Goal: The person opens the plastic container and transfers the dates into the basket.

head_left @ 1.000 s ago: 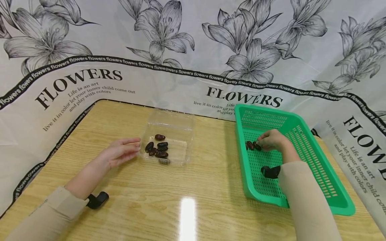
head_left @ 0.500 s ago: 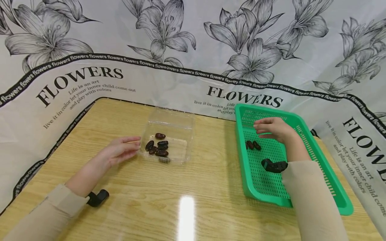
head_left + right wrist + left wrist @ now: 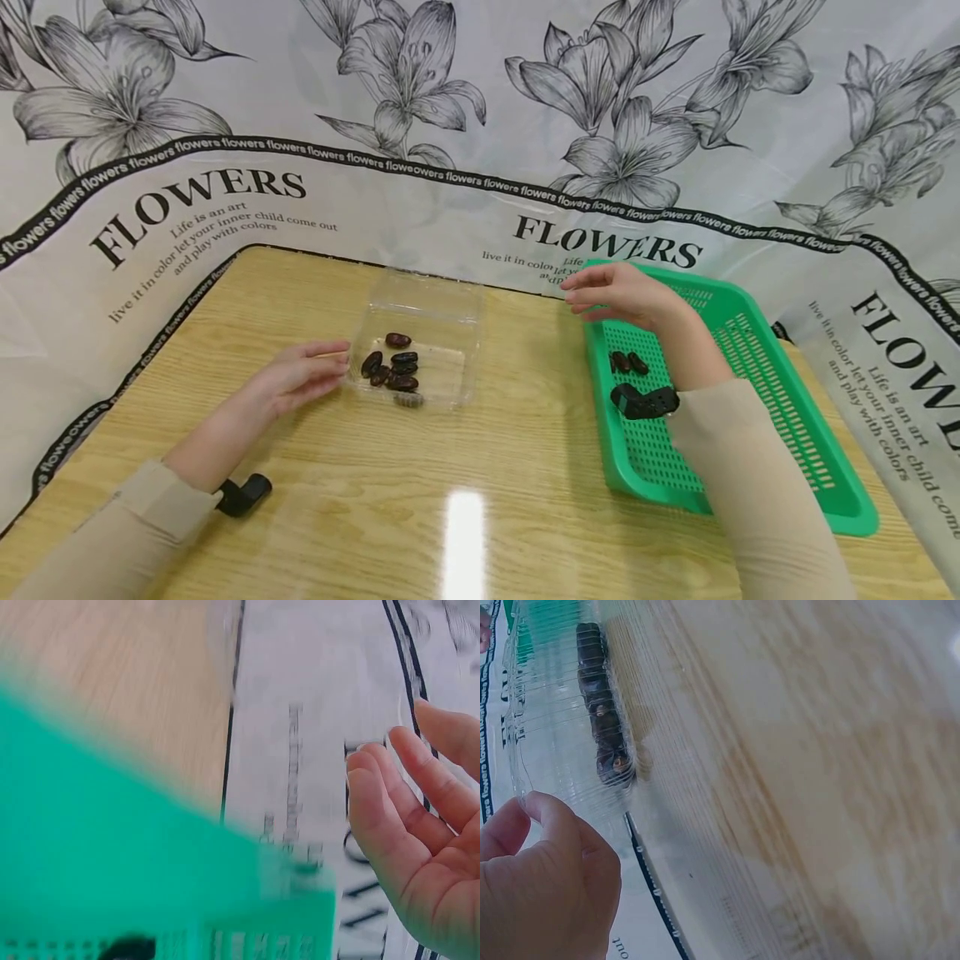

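Note:
A clear plastic box (image 3: 450, 379) with its lid raised stands left of the middle of the table, holding several dark brown dates (image 3: 402, 382). My left hand (image 3: 296, 379) is at the box's left side, fingers fairly straight and fingertips against the wall. In the left wrist view, fingertips meet the edge of the box (image 3: 562, 750) beside the row of dates (image 3: 604, 712). My right hand (image 3: 622, 292) hovers over the back left corner of a green basket (image 3: 611, 450), fingers loosely bent with nothing between them. A few dates (image 3: 628, 362) lie inside the basket near its left wall.
The wooden table (image 3: 525, 467) spreads between box and basket. Behind it rises a white floral curtain (image 3: 465, 217), close to the basket's back rim. A black camera mount (image 3: 645, 402) sits at my right wrist, another black mount (image 3: 246, 495) at my left.
My right hand has risen from the dates in the basket, leaving them there, and moved left over the rim. My left hand stays at the box.

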The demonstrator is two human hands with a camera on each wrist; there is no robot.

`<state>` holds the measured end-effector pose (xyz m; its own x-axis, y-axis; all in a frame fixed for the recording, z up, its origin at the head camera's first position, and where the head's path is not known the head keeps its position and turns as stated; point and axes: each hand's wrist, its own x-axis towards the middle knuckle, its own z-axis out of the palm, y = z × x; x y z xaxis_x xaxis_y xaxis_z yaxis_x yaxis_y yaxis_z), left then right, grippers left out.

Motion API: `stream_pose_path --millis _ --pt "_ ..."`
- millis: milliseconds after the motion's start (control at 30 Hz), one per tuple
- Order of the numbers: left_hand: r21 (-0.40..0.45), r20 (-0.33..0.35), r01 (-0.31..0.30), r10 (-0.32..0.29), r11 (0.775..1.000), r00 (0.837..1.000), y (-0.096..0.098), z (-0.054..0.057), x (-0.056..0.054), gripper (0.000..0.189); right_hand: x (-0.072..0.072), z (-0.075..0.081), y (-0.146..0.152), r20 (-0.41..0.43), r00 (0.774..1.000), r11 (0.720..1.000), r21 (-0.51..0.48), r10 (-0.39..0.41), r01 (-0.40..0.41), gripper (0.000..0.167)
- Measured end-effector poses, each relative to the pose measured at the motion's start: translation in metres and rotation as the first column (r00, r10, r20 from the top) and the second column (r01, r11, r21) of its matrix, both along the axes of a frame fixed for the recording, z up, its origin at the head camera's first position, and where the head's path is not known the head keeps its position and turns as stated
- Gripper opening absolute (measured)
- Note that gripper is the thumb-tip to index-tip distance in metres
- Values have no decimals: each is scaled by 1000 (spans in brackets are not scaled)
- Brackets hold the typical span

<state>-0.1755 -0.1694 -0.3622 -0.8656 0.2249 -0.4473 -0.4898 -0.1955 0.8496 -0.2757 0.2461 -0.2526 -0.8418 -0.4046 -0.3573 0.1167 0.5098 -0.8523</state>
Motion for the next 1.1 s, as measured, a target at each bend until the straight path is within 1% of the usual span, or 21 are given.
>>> stream_pose_path --millis 100,233,300,400,533,733,833,967,1100 --pt "-4 1 0 0 1000 1000 -2 0 1 64 -1 0 -21 5 999 999 -4 41 -41 43" --pt "-10 -11 7 -7 1000 1000 -1 1 -2 63 -1 3 -46 2 994 993 25 111 -111 40" --pt "-16 -11 10 -10 1000 1000 -1 2 -3 62 -1 1 -61 -1 989 989 36 147 -146 39" --pt "-21 -13 18 -18 1000 1000 -1 1 -2 63 0 -4 -83 -10 984 984 35 177 -176 35" --pt "-26 -22 25 -26 999 999 -1 0 -1 64 2 -18 -111 -9 978 978 26 206 -206 31" --pt "-1 -13 15 -15 1000 1000 -1 -2 3 64 5 -44 -145 12 963 963 39 268 -268 32" --pt "3 -13 13 -13 1000 1000 -1 -2 3 65 6 -57 -157 -14 958 957 57 287 -285 32" --pt "-9 -19 14 -14 1000 1000 -1 -2 2 65 7 -72 -171 -83 949 950 108 303 -294 27" --pt "-16 -27 20 -20 1000 999 -1 -2 0 65 10 -88 -182 -118 946 949 123 303 -289 25"
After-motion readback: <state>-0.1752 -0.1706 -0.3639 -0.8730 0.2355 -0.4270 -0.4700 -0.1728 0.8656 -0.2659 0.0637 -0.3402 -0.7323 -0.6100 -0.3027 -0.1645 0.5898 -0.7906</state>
